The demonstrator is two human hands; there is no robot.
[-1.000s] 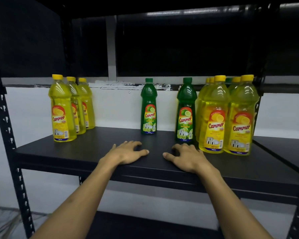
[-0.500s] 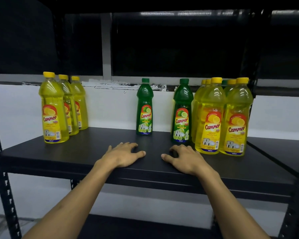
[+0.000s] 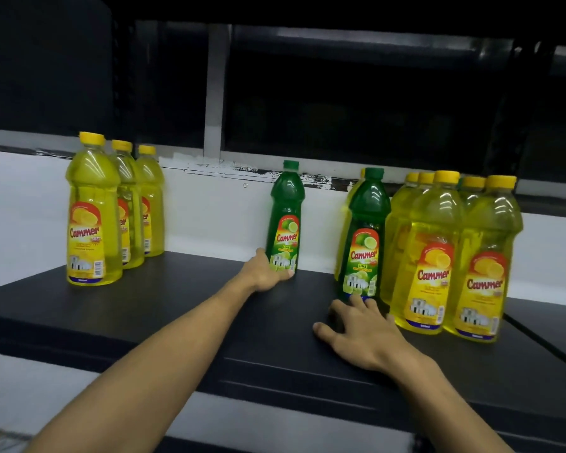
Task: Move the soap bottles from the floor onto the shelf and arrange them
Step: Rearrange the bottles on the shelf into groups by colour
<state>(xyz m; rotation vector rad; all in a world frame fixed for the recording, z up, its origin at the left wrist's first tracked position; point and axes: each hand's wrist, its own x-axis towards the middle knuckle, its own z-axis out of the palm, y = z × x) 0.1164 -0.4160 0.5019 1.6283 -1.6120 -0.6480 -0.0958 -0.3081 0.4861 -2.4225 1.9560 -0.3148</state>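
Note:
On the black shelf (image 3: 177, 308) stand three yellow soap bottles (image 3: 94, 217) at the left, a green bottle (image 3: 286, 210) in the middle, a second green bottle (image 3: 365, 237) right of it, and several yellow bottles (image 3: 438, 256) at the right. My left hand (image 3: 267, 273) reaches to the base of the middle green bottle, fingers wrapped around its lower part. My right hand (image 3: 360, 328) lies flat on the shelf, fingers spread, fingertips touching the base of the second green bottle.
A white wall (image 3: 209, 217) runs behind the shelf, with dark panels and a pale vertical strip (image 3: 214, 93) above. A lower shelf edge (image 3: 275, 443) shows beneath. Bare shelf surface lies between the left yellow group and the middle green bottle.
My left hand has moved forward from the shelf's front edge to the middle green bottle and closed on its base. My right hand slid slightly toward the second green bottle.

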